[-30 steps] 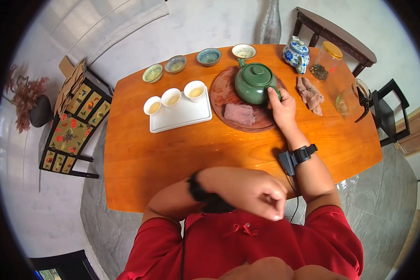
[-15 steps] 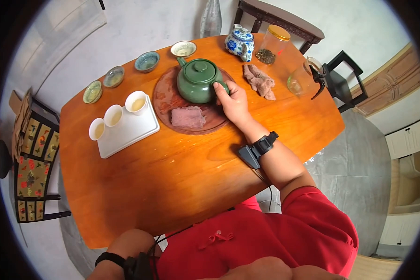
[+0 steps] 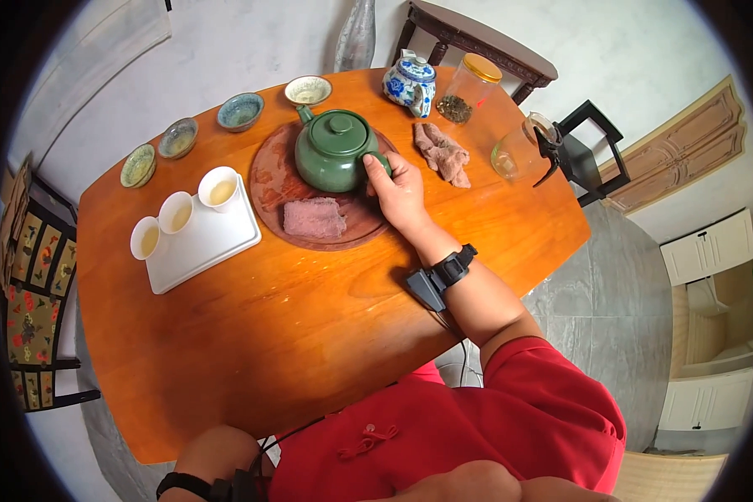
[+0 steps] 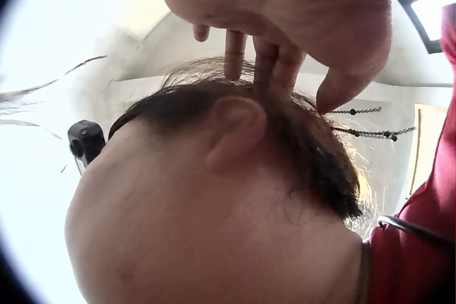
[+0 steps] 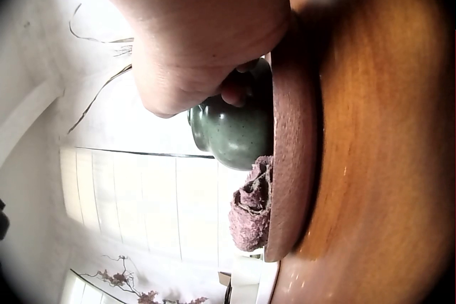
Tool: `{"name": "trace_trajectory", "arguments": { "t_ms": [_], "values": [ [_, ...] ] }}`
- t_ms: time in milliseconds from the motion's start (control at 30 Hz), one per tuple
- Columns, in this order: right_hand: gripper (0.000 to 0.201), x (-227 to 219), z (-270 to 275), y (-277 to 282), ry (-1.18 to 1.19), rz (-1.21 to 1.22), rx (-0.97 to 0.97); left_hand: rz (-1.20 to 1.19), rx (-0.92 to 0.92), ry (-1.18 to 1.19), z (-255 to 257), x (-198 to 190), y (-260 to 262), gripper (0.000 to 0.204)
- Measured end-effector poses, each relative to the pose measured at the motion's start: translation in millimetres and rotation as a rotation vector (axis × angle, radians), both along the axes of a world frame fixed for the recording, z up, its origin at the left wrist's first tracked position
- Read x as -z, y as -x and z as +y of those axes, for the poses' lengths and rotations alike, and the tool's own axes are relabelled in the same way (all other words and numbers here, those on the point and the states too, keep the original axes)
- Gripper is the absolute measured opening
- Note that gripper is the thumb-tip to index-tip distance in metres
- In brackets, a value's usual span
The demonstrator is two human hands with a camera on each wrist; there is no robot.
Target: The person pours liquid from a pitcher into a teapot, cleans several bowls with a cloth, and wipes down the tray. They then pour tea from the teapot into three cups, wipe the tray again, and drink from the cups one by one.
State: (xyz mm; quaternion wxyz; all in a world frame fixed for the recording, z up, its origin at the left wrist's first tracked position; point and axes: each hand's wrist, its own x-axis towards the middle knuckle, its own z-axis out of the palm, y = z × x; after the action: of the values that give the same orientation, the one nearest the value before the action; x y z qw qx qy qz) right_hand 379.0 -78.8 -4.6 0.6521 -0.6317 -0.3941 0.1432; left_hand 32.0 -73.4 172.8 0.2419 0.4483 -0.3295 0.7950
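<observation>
My right hand (image 3: 400,194) grips the handle of a green teapot (image 3: 335,155), thumb on top of the handle. The teapot stands with its lid on upon a round wooden board (image 3: 268,180), its spout toward the back. Beside it on the board lies a folded pinkish cloth (image 3: 314,218); in the right wrist view the cloth (image 5: 251,208) sits close to the pot. My left hand (image 4: 278,4) is raised to the side of the head, its extended fingers at the hair above the ear. In the head view only the left forearm shows, at the bottom edge.
Left of the board, a white tray (image 3: 201,258) bears three white cups of pale tea. Several small bowls (image 3: 240,112) line the back edge. To the right are a blue-and-white teapot (image 3: 410,84), a gold-lidded jar (image 3: 468,88), a crumpled brown cloth (image 3: 442,154) and a glass pot (image 3: 519,155).
My left hand has gone from in front of the chest up to the head. The head view has swung to the right. My right hand keeps its grip on the teapot handle.
</observation>
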Motion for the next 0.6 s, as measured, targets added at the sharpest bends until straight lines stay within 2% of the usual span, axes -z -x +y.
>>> {"name": "trace_trajectory", "arguments": {
  "t_ms": [600],
  "values": [
    [0.033,-1,0,3,-0.006,0.016,0.002,0.009,0.249,0.000,3,17,10,0.042]
  ]
}}
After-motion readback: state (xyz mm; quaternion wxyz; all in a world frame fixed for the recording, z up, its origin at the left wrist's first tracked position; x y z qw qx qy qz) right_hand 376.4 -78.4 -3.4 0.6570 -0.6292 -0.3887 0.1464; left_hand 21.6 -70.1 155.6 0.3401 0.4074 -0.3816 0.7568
